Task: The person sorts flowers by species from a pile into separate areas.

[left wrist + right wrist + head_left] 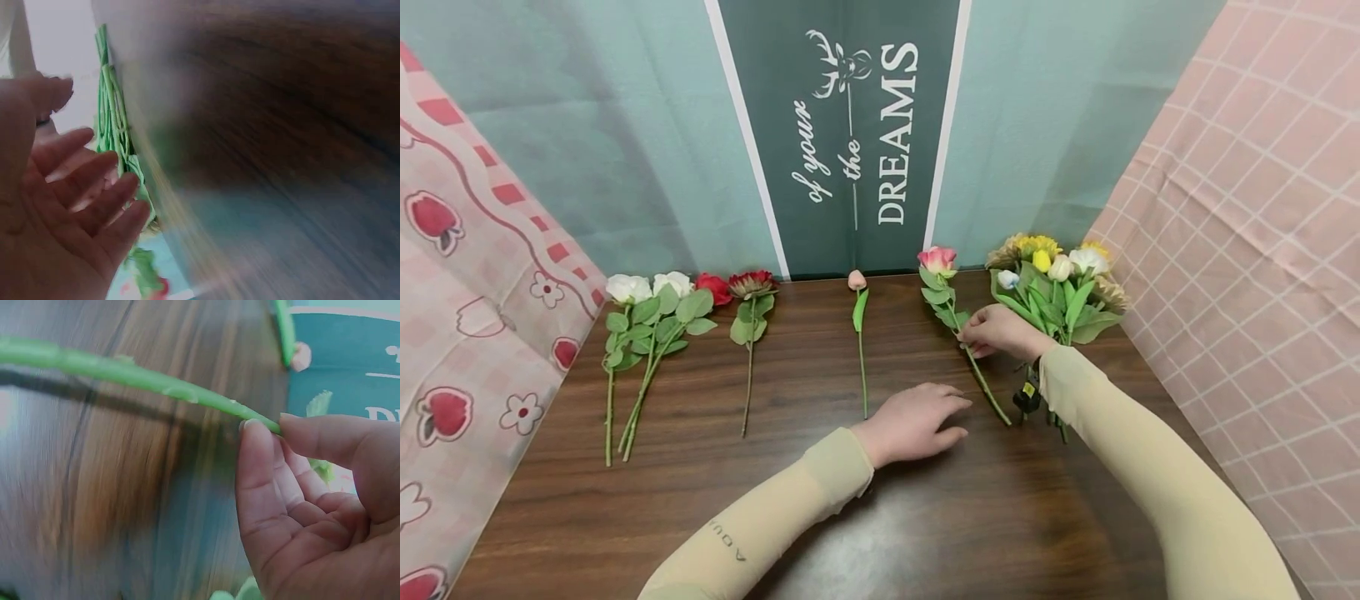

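A pink rose (pixel 937 260) with a long green stem lies slantwise right of the middle of the table. My right hand (pixel 1006 330) pinches its stem (pixel 181 392) between thumb and forefinger, as the right wrist view shows up close. My left hand (pixel 917 422) is over the table to the left of the stem's lower end, palm down, fingers relaxed and holding nothing. In the left wrist view the left hand (pixel 75 194) has its fingers spread apart. Just beyond it stands a single pale pink tulip (pixel 857 281), its stem pointing toward me.
White roses (pixel 628 289), a red rose (pixel 713 288) and a dark red flower (pixel 752 285) lie at the left. A mixed bunch with yellow flowers (pixel 1039 247) lies at the right, partly behind the right forearm. Cloth-covered walls border the brown table (pixel 925 533).
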Demonstrator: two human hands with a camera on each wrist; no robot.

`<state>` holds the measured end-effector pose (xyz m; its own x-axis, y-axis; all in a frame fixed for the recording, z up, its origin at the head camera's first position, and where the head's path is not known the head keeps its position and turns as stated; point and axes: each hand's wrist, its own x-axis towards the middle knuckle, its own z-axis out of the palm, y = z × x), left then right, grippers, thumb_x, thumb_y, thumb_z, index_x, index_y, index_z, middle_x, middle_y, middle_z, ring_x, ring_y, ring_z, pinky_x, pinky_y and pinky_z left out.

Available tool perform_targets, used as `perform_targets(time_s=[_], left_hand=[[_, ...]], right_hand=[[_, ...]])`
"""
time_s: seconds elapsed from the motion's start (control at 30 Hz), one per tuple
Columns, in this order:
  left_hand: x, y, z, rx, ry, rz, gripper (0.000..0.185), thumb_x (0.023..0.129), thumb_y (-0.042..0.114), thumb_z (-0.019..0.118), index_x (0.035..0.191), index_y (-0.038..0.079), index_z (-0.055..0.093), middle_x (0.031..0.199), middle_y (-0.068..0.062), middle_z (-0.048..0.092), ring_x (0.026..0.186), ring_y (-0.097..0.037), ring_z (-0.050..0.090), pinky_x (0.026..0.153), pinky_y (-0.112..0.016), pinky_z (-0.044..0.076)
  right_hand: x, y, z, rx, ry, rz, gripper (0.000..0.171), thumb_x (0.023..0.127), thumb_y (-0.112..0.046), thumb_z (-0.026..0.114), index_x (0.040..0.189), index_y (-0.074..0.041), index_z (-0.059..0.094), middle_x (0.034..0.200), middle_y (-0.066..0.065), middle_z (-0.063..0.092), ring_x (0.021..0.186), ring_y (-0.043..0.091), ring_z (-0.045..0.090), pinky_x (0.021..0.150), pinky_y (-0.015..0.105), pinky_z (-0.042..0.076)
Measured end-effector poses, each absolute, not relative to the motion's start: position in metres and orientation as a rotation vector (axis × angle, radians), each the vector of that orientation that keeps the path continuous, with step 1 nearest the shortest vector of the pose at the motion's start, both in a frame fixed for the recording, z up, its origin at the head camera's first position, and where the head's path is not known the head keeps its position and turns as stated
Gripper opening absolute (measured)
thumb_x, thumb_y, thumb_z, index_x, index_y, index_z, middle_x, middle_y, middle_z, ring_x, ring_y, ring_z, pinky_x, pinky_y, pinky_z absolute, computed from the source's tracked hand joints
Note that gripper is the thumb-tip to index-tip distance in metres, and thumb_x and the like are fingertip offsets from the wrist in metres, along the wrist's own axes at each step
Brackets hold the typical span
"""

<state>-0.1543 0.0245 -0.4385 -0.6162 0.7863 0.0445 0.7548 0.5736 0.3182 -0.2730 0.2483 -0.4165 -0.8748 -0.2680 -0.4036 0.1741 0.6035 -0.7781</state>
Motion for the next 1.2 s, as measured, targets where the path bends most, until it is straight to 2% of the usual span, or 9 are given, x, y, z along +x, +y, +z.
perform_targets(time_s=[0.1, 0.23, 0.4, 0.47, 0.53, 0.67, 0.93, 1.2], left_hand=[[-0.159, 0.015, -0.437, 1.055, 2.664, 0.745, 0.038, 0.103, 0.035, 0.060, 0.134, 0.014, 0.068, 0.132, 0.000, 0.067, 0.122, -0.013, 0.061, 0.103, -0.029, 0.048], [-0.164, 0.005, -0.435, 0.714, 2.516, 1.168, 0.034, 0.102, 0.028, 0.063, 0.127, 0.008, 0.071, 0.118, -0.001, 0.073, 0.107, -0.012, 0.067, 0.093, -0.030, 0.053], [-0.165, -0.003, -0.436, 0.481, 2.207, 1.520, 0.036, 0.103, 0.024, 0.063, 0.130, 0.000, 0.067, 0.106, -0.010, 0.075, 0.092, -0.022, 0.072, 0.080, -0.038, 0.059], [-0.165, -0.005, -0.438, 0.438, 2.077, 1.633, 0.035, 0.104, 0.019, 0.062, 0.129, -0.005, 0.065, 0.106, -0.017, 0.075, 0.088, -0.025, 0.073, 0.077, -0.040, 0.061], [-0.165, -0.005, -0.439, 0.410, 1.993, 1.721, 0.034, 0.103, 0.014, 0.062, 0.128, -0.009, 0.065, 0.108, -0.023, 0.074, 0.086, -0.022, 0.074, 0.079, -0.038, 0.062], [-0.166, -0.006, -0.443, 0.367, 1.941, 1.807, 0.029, 0.101, 0.007, 0.064, 0.122, -0.013, 0.066, 0.106, -0.028, 0.073, 0.077, -0.017, 0.072, 0.075, -0.034, 0.062], [-0.169, -0.013, -0.439, 0.363, 2.156, 1.689, 0.013, 0.097, 0.012, 0.072, 0.104, 0.001, 0.073, 0.094, -0.017, 0.075, 0.067, -0.017, 0.068, 0.066, -0.039, 0.062], [-0.167, -0.016, -0.439, 0.475, 2.348, 1.497, 0.007, 0.095, 0.011, 0.073, 0.099, 0.005, 0.072, 0.087, -0.009, 0.075, 0.062, -0.015, 0.067, 0.058, -0.028, 0.057]], right_hand=[[-0.268, 0.243, -0.415, -0.045, 2.257, -1.355, 0.032, 0.102, -0.013, 0.064, 0.120, 0.013, 0.064, 0.104, 0.017, 0.070, 0.081, 0.017, 0.069, 0.081, 0.037, 0.061], [-0.260, 0.234, -0.415, -0.033, 2.096, -1.613, 0.037, 0.103, -0.011, 0.062, 0.127, 0.016, 0.055, 0.106, 0.018, 0.068, 0.085, 0.018, 0.069, 0.085, 0.035, 0.060], [-0.249, 0.219, -0.416, -0.022, 1.862, -1.907, 0.037, 0.104, -0.008, 0.060, 0.129, 0.017, 0.047, 0.109, 0.019, 0.068, 0.085, 0.017, 0.069, 0.085, 0.032, 0.060], [-0.245, 0.214, -0.417, -0.017, 1.779, -1.989, 0.034, 0.104, -0.007, 0.059, 0.127, 0.016, 0.047, 0.107, 0.018, 0.068, 0.084, 0.016, 0.069, 0.084, 0.030, 0.060], [-0.243, 0.210, -0.418, -0.003, 1.723, -2.041, 0.029, 0.105, -0.006, 0.058, 0.123, 0.013, 0.048, 0.104, 0.015, 0.069, 0.082, 0.016, 0.069, 0.081, 0.029, 0.060], [-0.239, 0.205, -0.417, 0.015, 1.685, -2.085, 0.017, 0.105, -0.007, 0.058, 0.116, 0.005, 0.052, 0.102, 0.013, 0.070, 0.082, 0.016, 0.069, 0.080, 0.029, 0.060], [-0.235, 0.200, -0.412, 0.014, 1.788, -2.063, 0.028, 0.101, -0.008, 0.065, 0.122, 0.007, 0.053, 0.105, 0.014, 0.069, 0.086, 0.017, 0.071, 0.086, 0.033, 0.060], [-0.232, 0.193, -0.415, 0.105, 1.887, -2.036, 0.026, 0.100, -0.006, 0.066, 0.118, 0.010, 0.056, 0.094, 0.012, 0.073, 0.077, 0.016, 0.073, 0.078, 0.030, 0.061]])
